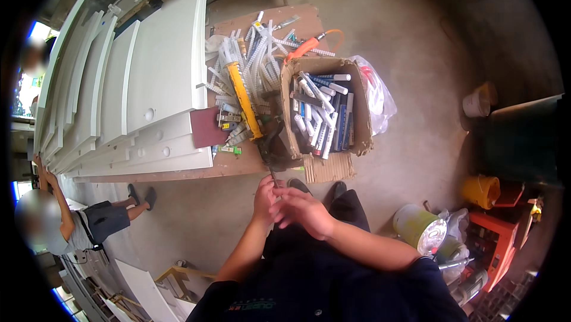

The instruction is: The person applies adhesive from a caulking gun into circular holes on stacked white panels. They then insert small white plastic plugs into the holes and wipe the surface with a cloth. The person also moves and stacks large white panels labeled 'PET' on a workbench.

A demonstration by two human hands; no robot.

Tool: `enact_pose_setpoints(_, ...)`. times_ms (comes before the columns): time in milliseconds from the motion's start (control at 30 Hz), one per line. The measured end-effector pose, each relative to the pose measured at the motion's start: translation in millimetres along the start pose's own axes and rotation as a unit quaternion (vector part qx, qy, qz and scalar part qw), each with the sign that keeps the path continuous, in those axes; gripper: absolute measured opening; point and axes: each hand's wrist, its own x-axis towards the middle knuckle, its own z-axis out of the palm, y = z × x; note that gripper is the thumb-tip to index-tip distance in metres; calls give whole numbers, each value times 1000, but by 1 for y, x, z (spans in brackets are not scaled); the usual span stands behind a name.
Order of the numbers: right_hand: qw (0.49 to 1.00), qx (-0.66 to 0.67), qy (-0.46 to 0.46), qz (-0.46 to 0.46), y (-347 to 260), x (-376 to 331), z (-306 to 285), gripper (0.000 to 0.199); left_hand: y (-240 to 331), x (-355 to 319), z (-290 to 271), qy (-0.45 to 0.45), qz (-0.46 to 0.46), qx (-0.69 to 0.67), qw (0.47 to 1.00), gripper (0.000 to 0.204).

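A yellow caulking gun (244, 101) lies along the table's right part. Its dark handle points toward the cardboard box, and its thin metal rod (272, 172) sticks out past the near table edge. At the rod's end my left hand (263, 202) is closed, its fingers curled around the tip and partly covered by the other hand. Just to its right, my right hand (306, 212) hovers with fingers stretched and apart, slightly blurred, holding nothing I can see. The cardboard box (359, 137) beside the gun is full of white and blue cartridge tubes (324, 108).
White panels (163, 66) are stacked on the left of the table. Clear plastic strips (262, 60), an orange-handled tool (303, 48) and a maroon sheet (208, 127) lie near the gun. Another person (89, 227) stands left. Buckets (419, 230) stand right.
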Motion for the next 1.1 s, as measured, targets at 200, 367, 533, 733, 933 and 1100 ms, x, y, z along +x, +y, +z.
enact_pose_setpoints(200,978,-142,-81,-127,-107,-96,-70,34,-16,-5,5,80,60,92,991,39)
enact_pose_setpoints(367,956,-59,149,-247,-183,-76,-205,23,-30,-35,-36,204,-45,191,959,48)
enact_pose_setpoints(533,949,-116,264,-129,-222,15,-338,17,-49,-59,65,231,-91,-1,969,56)
enact_pose_setpoints(733,976,-168,133,36,-188,62,-332,23,-80,-22,62,190,15,469,863,33)
enact_pose_setpoints(933,949,-280,63,127,-155,49,-298,24,-65,-19,100,257,-25,140,956,34)
enact_pose_setpoints(1100,836,-484,-195,171,-56,19,-243,46,-59,-3,84,206,-52,159,964,32)
